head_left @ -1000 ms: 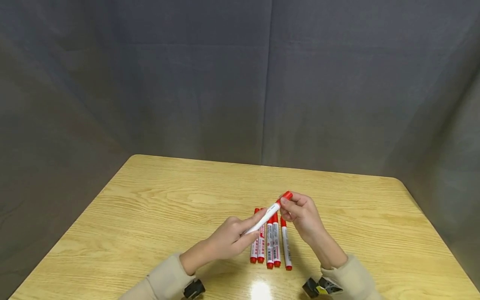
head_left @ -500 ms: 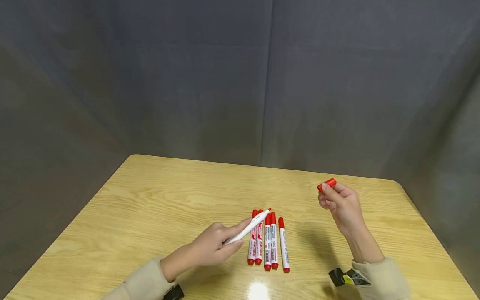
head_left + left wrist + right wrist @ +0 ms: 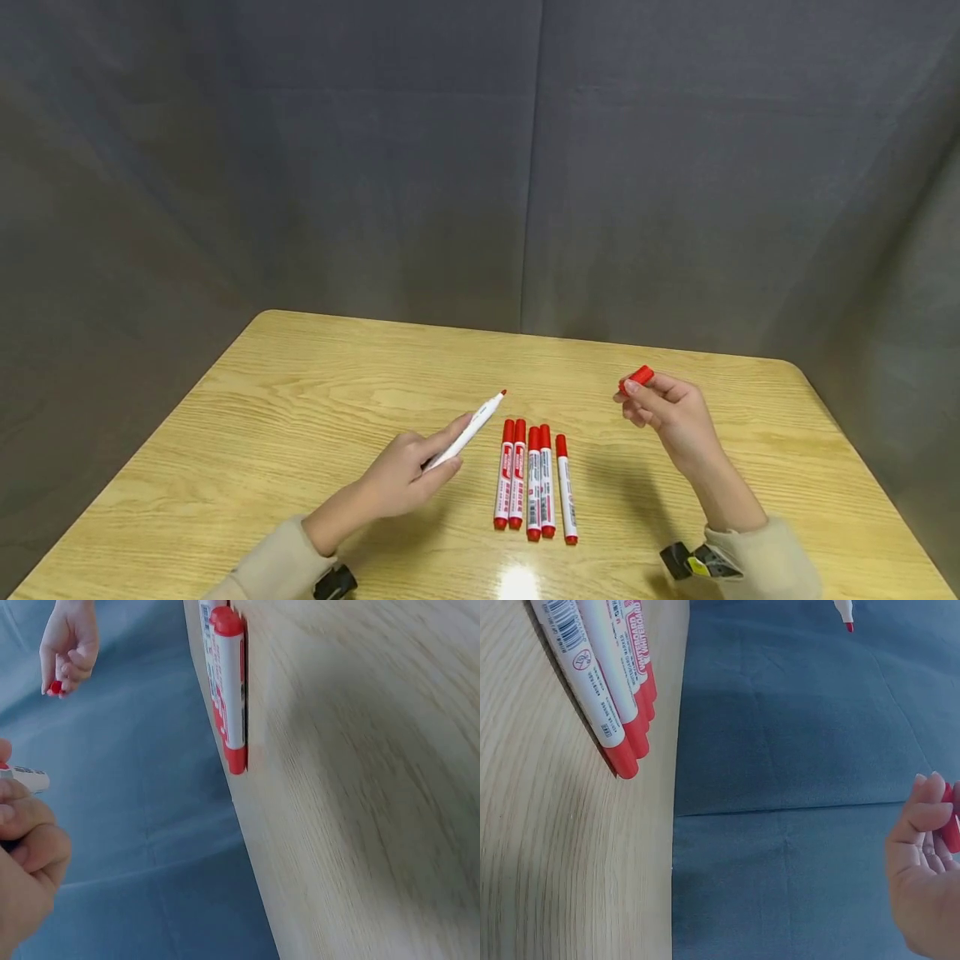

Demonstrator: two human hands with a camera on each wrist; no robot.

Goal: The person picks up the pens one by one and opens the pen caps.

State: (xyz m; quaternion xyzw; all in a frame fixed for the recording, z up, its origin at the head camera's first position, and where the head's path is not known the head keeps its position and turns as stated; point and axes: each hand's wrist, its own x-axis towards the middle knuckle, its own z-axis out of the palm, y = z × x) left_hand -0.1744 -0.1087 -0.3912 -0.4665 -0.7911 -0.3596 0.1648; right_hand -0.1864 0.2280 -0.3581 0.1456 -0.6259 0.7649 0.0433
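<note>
My left hand [image 3: 401, 473] grips a white whiteboard marker [image 3: 468, 432] near its rear end. The marker is uncapped, and its red tip points up and to the right, left of the row of pens. Off to the right, above the table, my right hand [image 3: 675, 418] pinches a red marker cap [image 3: 637, 379] between thumb and fingers. In the right wrist view the cap [image 3: 951, 825] sits among the curled fingers, and the bare marker tip [image 3: 848, 625] shows at the top.
Several capped red-and-white markers [image 3: 546, 492] lie side by side on the wooden table [image 3: 360, 358] between the hands. The rightmost marker [image 3: 566, 492] lies slightly apart. A grey curtain [image 3: 420, 167] hangs behind the table.
A second ago both hands were together on the capped marker. The cap came off and went right with my right hand, then slightly back left; my left hand moved left with the marker.
</note>
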